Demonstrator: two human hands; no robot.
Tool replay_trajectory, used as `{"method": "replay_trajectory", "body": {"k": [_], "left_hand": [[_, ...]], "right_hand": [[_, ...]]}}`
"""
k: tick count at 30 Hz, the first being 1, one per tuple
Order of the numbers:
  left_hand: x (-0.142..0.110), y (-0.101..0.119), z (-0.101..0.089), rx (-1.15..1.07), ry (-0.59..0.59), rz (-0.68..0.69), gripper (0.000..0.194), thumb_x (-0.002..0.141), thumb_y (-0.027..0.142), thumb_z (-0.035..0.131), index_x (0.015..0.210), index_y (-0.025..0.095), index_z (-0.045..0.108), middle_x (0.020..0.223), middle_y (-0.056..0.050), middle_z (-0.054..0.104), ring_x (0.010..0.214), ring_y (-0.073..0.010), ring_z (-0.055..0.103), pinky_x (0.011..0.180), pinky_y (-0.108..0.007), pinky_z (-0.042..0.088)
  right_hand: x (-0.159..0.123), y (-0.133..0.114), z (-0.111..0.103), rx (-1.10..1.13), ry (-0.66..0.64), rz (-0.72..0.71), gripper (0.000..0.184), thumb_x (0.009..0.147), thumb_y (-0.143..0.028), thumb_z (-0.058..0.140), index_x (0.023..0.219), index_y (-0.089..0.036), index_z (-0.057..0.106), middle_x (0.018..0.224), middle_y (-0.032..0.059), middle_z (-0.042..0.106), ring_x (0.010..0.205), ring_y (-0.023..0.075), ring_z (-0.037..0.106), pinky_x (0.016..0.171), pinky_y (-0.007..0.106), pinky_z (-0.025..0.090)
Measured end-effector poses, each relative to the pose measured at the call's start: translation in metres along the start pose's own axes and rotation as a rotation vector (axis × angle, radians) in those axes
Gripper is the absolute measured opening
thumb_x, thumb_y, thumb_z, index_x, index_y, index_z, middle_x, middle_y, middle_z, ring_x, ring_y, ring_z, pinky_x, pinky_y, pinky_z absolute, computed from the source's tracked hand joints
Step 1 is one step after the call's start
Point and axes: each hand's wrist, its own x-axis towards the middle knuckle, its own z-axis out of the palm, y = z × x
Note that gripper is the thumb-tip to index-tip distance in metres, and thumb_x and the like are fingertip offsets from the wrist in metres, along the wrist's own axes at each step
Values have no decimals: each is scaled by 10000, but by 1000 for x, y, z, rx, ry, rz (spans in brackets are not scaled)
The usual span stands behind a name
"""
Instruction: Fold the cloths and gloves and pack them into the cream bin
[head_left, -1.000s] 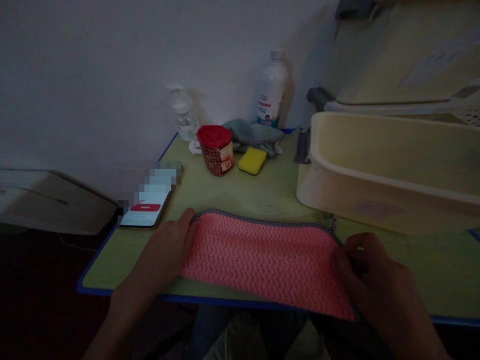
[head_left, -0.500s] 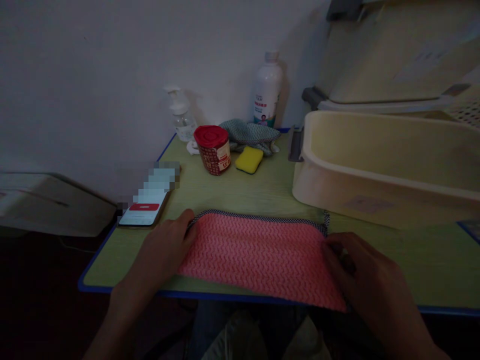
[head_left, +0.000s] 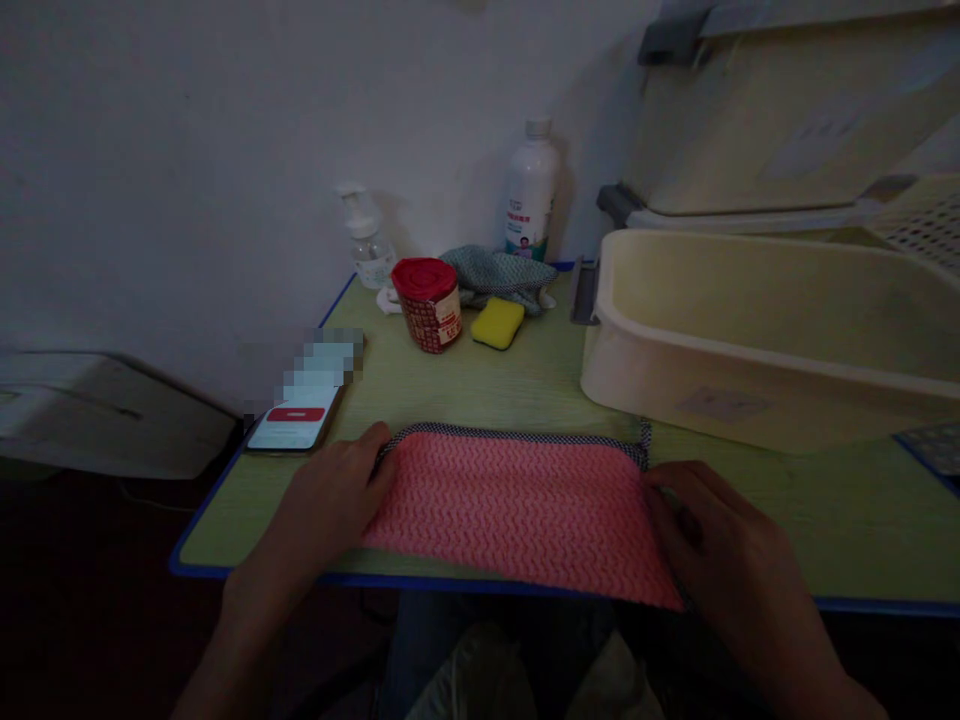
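A pink cleaning cloth (head_left: 517, 505) with a zigzag texture and a black-and-white checked border lies at the front of the table, its lower right part reaching over the edge. My left hand (head_left: 341, 490) is closed on its left side, thumb and fingers pinching the border. At the right side, my right hand (head_left: 724, 540) grips the cloth between thumb and fingers. A small hanging loop shows at the far right corner. The cloth looks folded, with one long fold toward me.
On the green table (head_left: 540, 385) stand a red-lidded canister (head_left: 427, 305), a yellow sponge (head_left: 498, 324), a crumpled grey-blue cloth (head_left: 495, 275), a white bottle (head_left: 533, 190) and a pump bottle (head_left: 367, 245). A phone (head_left: 300, 405) lies left; a cream bin (head_left: 690, 375) stands right.
The view has shifted slightly. Both hands keep their hold on the pink cloth, which lies almost the same as before.
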Motion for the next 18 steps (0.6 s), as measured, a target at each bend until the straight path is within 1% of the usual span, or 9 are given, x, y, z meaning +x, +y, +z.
{"method": "replay_trajectory", "body": {"k": [4, 9, 12, 13, 15, 17, 18], "left_hand": [[4, 1, 0, 33, -1, -31, 303, 936, 314, 243, 921, 178, 514, 754, -81, 685, 738, -236, 672, 599, -289, 417], [5, 5, 0, 60, -25, -49, 297, 941, 325, 246, 946, 178, 504, 772, -92, 689, 779, -267, 677, 611, -308, 435], [2, 4, -4, 36, -15, -77, 303, 936, 360, 274, 1020, 170, 495, 772, -89, 682, 769, -289, 674, 603, -333, 448], [0, 3, -6, 28, 9, -96, 315, 932, 378, 290, 1060, 167, 486, 786, -87, 679, 759, -291, 672, 598, -340, 454], [-4, 3, -12, 26, 116, -135, 344, 921, 408, 332, 1120, 165, 472, 873, -95, 668, 756, -286, 664, 596, -349, 469], [-8, 8, -15, 10, 273, -115, 339, 911, 393, 374, 1132, 160, 485, 993, -115, 638, 813, -279, 653, 630, -359, 494], [-9, 12, -14, -15, 345, -61, 319, 908, 365, 390, 1120, 154, 502, 1041, -123, 621, 862, -277, 644, 670, -369, 507]], "right_hand": [[-2, 0, 1, -10, 34, -18, 217, 850, -183, 379, 791, -180, 588, 740, 51, 647, 500, 130, 593, 445, 242, 453], [-3, -1, 3, -12, 45, -28, 219, 854, -167, 386, 803, -170, 599, 759, 60, 644, 584, 146, 629, 510, 245, 490], [-1, 1, -1, -28, 25, -12, 235, 866, -199, 391, 807, -169, 616, 796, 69, 632, 554, 141, 616, 475, 248, 488], [0, 1, -4, -36, 20, -2, 236, 870, -217, 398, 823, -168, 625, 823, 72, 628, 515, 129, 599, 443, 245, 476], [4, -3, -12, -37, 49, 21, 222, 871, -241, 426, 872, -164, 634, 866, 76, 620, 458, 107, 564, 406, 243, 462], [9, -14, -18, -5, 119, 33, 194, 865, -224, 453, 909, -160, 631, 875, 79, 625, 509, 121, 592, 467, 252, 506], [12, -23, -18, 18, 155, 28, 184, 860, -195, 458, 912, -157, 630, 868, 83, 633, 603, 148, 632, 544, 262, 539]]}}
